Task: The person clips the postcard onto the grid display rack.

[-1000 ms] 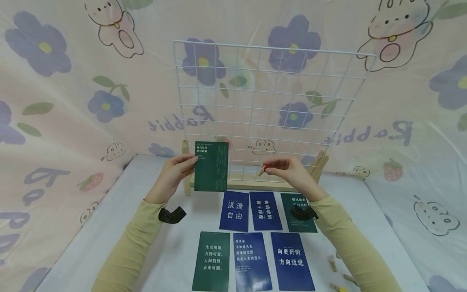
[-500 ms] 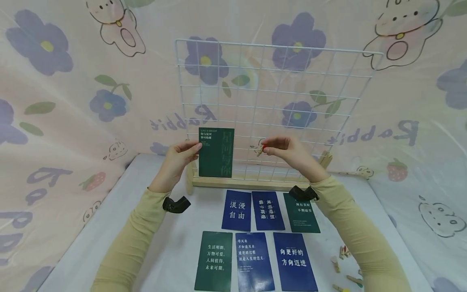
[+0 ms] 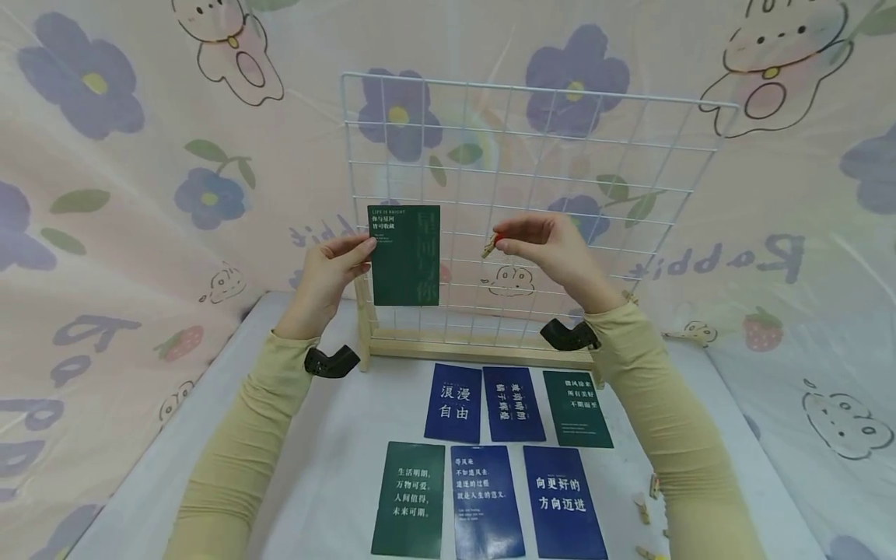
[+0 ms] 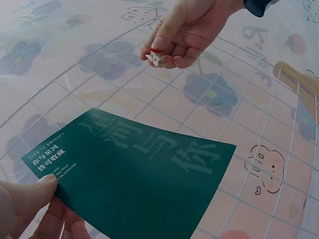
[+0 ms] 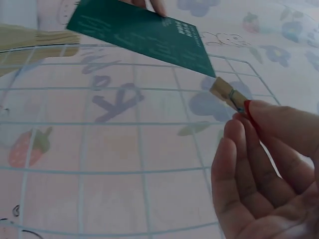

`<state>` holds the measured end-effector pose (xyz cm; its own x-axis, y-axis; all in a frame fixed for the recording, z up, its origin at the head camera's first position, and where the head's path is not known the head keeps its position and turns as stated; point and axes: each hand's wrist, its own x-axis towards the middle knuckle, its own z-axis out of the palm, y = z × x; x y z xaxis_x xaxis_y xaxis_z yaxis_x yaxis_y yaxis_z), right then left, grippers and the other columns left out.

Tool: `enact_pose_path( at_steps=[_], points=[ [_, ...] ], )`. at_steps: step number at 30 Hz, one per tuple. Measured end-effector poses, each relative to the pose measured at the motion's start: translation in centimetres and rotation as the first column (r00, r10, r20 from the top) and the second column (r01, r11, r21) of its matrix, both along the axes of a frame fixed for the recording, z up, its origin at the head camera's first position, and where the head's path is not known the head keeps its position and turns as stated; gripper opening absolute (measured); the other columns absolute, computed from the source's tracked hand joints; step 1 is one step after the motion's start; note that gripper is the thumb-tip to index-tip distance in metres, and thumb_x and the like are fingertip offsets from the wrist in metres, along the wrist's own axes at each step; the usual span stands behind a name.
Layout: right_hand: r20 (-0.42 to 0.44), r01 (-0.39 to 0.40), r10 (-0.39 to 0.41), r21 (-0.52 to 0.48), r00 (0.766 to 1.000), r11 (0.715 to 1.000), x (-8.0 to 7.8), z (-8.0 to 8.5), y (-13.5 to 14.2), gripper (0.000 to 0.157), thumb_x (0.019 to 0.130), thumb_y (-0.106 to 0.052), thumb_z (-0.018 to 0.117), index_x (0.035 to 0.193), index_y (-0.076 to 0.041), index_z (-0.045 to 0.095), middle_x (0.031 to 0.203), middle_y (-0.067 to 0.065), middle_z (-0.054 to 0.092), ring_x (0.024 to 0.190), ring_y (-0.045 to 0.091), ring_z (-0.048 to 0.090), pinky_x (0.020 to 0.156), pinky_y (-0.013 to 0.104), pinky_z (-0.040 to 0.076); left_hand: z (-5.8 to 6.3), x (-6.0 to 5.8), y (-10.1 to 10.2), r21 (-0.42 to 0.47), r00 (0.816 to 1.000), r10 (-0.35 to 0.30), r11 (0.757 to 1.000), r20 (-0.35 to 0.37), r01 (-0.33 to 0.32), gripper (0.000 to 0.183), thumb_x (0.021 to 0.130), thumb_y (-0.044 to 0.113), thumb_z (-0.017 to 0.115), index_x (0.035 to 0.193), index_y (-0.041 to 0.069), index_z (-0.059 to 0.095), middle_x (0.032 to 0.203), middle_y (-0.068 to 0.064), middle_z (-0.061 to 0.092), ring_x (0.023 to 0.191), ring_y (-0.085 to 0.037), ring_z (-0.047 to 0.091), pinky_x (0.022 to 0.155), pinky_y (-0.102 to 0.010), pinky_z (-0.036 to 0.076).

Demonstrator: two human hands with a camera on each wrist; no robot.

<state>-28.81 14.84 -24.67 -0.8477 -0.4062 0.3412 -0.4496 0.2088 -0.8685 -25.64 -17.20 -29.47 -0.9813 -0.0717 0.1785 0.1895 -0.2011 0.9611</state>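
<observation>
My left hand pinches a green card by its left edge, thumb in front. White lettering runs along one side of the card, and it stands upright in front of the white wire grid. To its right, my right hand pinches a small wooden clothespin with a red piece at the end under the thumb. In the right wrist view the tip of the clothespin points towards the card's corner. The grid behind carries wooden feet and a bottom bar.
On the white table lie several green and blue cards in two rows, among them a blue card and a green card. Several clothespins lie beside the right forearm. A patterned cloth hangs behind.
Both hands have risen in front of the grid, carrying the green card and the clothespin upward. The right hand has also shifted slightly left, towards the card.
</observation>
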Motion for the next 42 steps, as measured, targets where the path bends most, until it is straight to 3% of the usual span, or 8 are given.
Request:
enact_pose_path(
  at_steps=[8,11,21,26,36,42],
  points=[
    [-0.001,-0.025,0.025,-0.149,1.0,0.988,-0.8,2.9,-0.4,0.028,0.084,-0.009,0.075,0.109,0.0,0.069,0.1,0.007,0.07,0.095,0.024,0.063,0.086,0.027,0.051,1.4,-0.4,0.2,0.051,1.0,-0.002,0.999,-0.03,0.003,0.017,0.087,0.013,0.071,0.102,0.006,0.07,0.096,0.0,0.064,0.084,-0.013,0.057,0.083,-0.025,0.05],
    [-0.012,-0.043,0.041,-0.181,0.999,0.982,-0.9,4.0,-0.9,0.03,0.083,-0.007,0.075,0.11,0.004,0.067,0.099,0.008,0.069,0.095,0.024,0.062,0.087,0.028,0.05,2.0,-0.6,0.2,0.056,0.999,0.016,0.998,-0.036,-0.014,0.014,0.087,0.013,0.071,0.1,0.007,0.071,0.094,0.0,0.064,0.083,-0.013,0.058,0.082,-0.025,0.05],
    [-0.07,-0.049,0.034,-0.233,0.997,0.971,-1.1,7.3,-2.9,0.026,0.082,-0.004,0.076,0.106,0.001,0.069,0.099,0.012,0.068,0.091,0.025,0.062,0.084,0.03,0.051,3.8,-1.8,-0.3,0.082,0.996,0.065,0.995,-0.066,-0.059,0.01,0.086,0.011,0.072,0.095,0.007,0.073,0.087,-0.001,0.066,0.076,-0.013,0.059,0.076,-0.025,0.051],
    [-0.119,-0.021,-0.004,-0.21,0.993,0.978,-1.5,8.7,-4.5,0.025,0.082,-0.005,0.076,0.106,-0.001,0.07,0.1,0.01,0.069,0.089,0.024,0.063,0.083,0.029,0.051,4.8,-2.4,-0.8,0.1,0.992,0.1,0.991,-0.082,-0.091,0.009,0.085,0.011,0.073,0.093,0.009,0.074,0.085,-0.002,0.066,0.076,-0.013,0.059,0.072,-0.022,0.051],
    [-0.219,-0.018,-0.026,-0.201,0.975,0.979,-3.8,10.1,-7.2,0.022,0.085,-0.002,0.072,0.106,0.002,0.069,0.097,0.01,0.068,0.085,0.029,0.061,0.079,0.029,0.052,6.4,-3.6,-0.7,0.12,0.986,0.129,0.986,-0.108,-0.116,0.01,0.085,0.01,0.072,0.094,0.007,0.074,0.085,-0.002,0.064,0.075,-0.015,0.058,0.073,-0.025,0.05],
    [-0.244,-0.027,-0.026,-0.211,0.97,0.977,-3.9,10.3,-8.9,0.022,0.086,0.0,0.069,0.107,0.005,0.069,0.096,0.009,0.069,0.084,0.028,0.06,0.075,0.028,0.051,7.2,-4.4,-0.8,0.147,0.983,0.142,0.981,-0.112,-0.125,0.007,0.084,0.007,0.073,0.091,0.007,0.074,0.084,-0.003,0.064,0.071,-0.014,0.058,0.069,-0.025,0.05]
  ],
)
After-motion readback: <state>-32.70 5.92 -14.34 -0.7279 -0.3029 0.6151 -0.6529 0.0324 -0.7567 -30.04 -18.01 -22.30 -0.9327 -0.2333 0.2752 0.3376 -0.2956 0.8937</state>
